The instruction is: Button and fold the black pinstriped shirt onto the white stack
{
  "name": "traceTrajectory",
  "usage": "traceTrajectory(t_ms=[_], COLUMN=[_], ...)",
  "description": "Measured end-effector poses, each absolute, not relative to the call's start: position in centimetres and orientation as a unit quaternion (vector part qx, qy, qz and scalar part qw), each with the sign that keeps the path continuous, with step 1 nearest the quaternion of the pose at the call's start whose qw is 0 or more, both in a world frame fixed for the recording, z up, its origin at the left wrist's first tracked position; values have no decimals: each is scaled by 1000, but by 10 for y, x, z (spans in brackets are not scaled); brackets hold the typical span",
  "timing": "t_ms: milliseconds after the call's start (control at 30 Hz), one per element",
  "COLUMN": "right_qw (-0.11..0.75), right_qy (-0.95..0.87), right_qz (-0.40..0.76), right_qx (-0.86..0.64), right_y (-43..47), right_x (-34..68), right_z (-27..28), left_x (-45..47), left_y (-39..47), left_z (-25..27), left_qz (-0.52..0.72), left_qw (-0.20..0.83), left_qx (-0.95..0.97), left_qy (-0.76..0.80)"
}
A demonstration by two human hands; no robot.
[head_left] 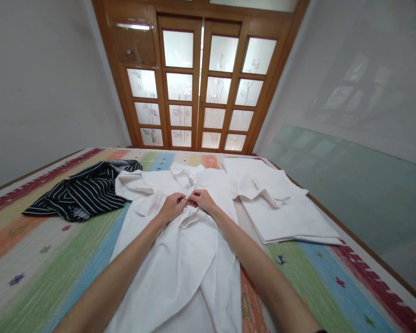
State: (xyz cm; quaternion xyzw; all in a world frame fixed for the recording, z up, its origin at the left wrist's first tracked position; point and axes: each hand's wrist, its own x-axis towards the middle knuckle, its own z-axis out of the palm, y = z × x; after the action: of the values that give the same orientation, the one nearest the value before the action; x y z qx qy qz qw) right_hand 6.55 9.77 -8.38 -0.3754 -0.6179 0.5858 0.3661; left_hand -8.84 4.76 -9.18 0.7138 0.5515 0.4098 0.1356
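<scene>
A white short-sleeved shirt [190,249] lies spread out in front of me, its collar [186,170] at the far end and its hem towards me. At the upper chest, my left hand [174,205] pinches the front edge of the shirt between closed fingers. Right beside it, my right hand [201,200] is also closed on the front edge, the fingertips of both hands nearly touching. Any button between them is too small or hidden to make out. Below the hands the front panels overlap loosely, with folds in the cloth.
A crumpled black garment with white stripes [86,189] lies to the left. On the right is a folded white cloth [284,217], with the shirt's sleeve resting over it. A striped, colourful cover [62,259] lies beneath everything. Beyond stand wooden glass-paned doors [197,83].
</scene>
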Motion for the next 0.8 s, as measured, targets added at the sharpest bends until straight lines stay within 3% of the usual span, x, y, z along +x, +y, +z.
traceTrajectory(t_ms=[500, 800], right_qw=[364, 437], right_qy=[-623, -550], right_qz=[566, 517], right_qx=[-399, -489], right_y=[96, 101], right_x=[62, 70], right_z=[-81, -80], left_x=[-86, -100], left_y=[50, 45], left_z=[-89, -77], left_qz=[425, 483], left_qw=[147, 231], left_qx=[678, 624], left_qy=[581, 570])
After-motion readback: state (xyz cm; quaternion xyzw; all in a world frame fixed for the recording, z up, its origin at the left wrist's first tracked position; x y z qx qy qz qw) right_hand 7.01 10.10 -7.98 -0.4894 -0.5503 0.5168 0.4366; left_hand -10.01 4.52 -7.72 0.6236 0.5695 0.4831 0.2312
